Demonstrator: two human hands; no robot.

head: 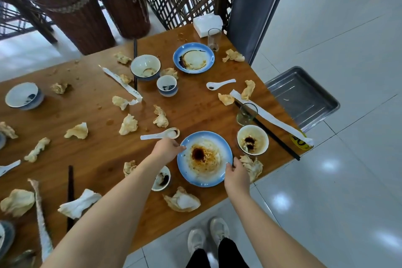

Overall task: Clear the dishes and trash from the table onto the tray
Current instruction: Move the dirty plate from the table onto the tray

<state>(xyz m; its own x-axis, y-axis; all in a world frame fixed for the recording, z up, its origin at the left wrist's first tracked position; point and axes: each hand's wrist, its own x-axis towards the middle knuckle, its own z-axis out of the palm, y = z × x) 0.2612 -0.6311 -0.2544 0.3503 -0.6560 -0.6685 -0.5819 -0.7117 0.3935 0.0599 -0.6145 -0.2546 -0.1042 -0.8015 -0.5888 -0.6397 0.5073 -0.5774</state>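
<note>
The left hand point(167, 148) and right hand point(237, 173) grip opposite rims of a round blue-rimmed white plate point(226, 150) smeared with brown sauce, near the front edge of a brown wooden table point(195, 111). Crumpled stained paper napkins point(128, 125) lie scattered around it. A white ceramic spoon point(161, 135) rests just beyond the left hand. A rectangular grey metal tray point(304, 93) sits beside the table's right end.

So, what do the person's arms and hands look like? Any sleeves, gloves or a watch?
The left hand and right hand wear no gloves, and no watch or bracelet shows at either wrist. The arms behind them are bare as far up as the picture reaches, with no sleeve in view.
</note>
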